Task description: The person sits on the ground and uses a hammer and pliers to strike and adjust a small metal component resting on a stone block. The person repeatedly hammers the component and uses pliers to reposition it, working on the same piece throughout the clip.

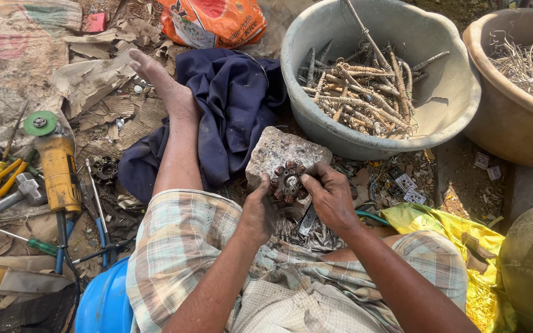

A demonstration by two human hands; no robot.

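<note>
Motor stator [289, 181], round with copper-wound poles, sits propped on the near edge of a rough stone block [279, 151], dead centre of my view. Left hand [260, 213] clamps its rim from seven o'clock; right hand [328, 194] pinches the rim at three o'clock, thumb over a winding. Both grasp the stator firmly.

At one o'clock from it, a grey basin [451, 92] holds stripped coil bundles [365, 86]; beyond, a tan tub [513, 111]. At ten o'clock, dark blue cloth [235, 98] under the bare leg. Far at nine o'clock, a yellow angle grinder [57, 166] and a hammer [20, 191].

Risk as I judge it: the stator rests on the block's edge, so a hard tug could tip it off; sharp wire ends could cut bare fingers.
</note>
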